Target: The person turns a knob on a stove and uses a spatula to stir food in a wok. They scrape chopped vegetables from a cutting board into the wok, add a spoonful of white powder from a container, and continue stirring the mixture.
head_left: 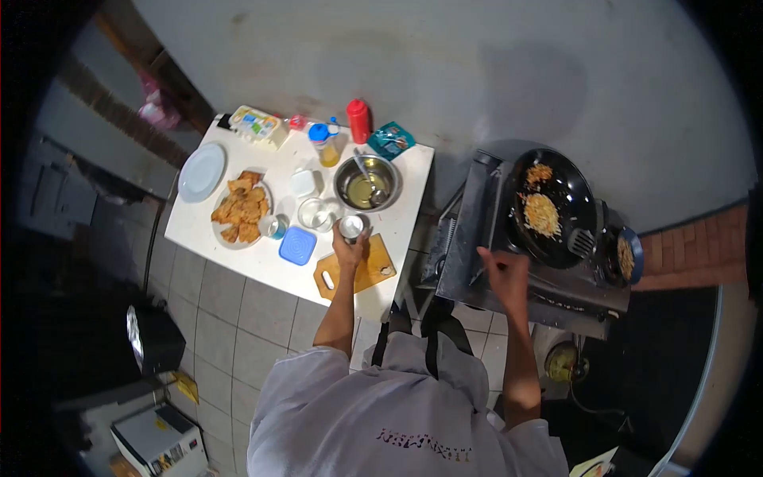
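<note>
My left hand point(348, 248) is closed round a small cup point(351, 226) with something white in it, above the top edge of a wooden cutting board point(369, 272). Just behind the cup is a steel bowl point(350, 184) holding yellowish liquid and a ladle. On the right, my right hand point(506, 274) hangs near the front of the stove, its fingers drawn together; anything between them is too small to make out. A black pan point(576, 203) on the stove holds a shredded, light-coloured patty point(542, 215), a browner piece point(539, 174) and a slotted spatula point(581, 242).
The white table point(278, 266) bears a plate of fried pieces point(241, 208), an empty plate point(202, 172), a blue lid point(297, 246), glass jars, a red bottle point(358, 122) and a green pouch point(390, 141). Right of the pan sits a smaller pan point(626, 258).
</note>
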